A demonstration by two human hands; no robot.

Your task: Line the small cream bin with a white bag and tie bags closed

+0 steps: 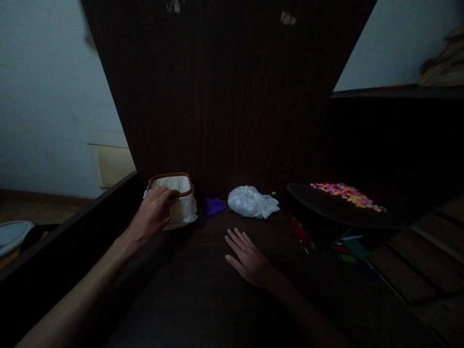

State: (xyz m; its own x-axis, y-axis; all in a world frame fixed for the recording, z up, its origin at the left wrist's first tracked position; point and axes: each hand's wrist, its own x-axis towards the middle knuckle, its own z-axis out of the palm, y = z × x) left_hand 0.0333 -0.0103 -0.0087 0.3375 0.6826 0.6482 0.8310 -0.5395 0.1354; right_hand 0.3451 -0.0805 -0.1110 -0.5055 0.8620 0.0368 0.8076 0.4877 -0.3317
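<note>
The left hand (155,208) pinches the near side of the brown rim of a small, white-lined bin (183,209), thumb and fingers closed over the edge. Taking the right hand (250,261) as the centre of the clock, this bin stands at ten o'clock, near the upright dark wood panel (232,96). The right hand lies palm down with fingers spread over the dark wooden surface (188,285), holding nothing; whether the palm presses on it, I cannot tell.

A knotted white plastic bag (253,202) lies at twelve o'clock, near the right fingertips but apart from them. A purple piece (214,206) lies at eleven, between bin and bag. At two o'clock, a pile of small pink, red and yellow pieces (348,194) rests on a curved dark shelf (319,203). Red and green items (355,249) show dimly below it, at three.
</note>
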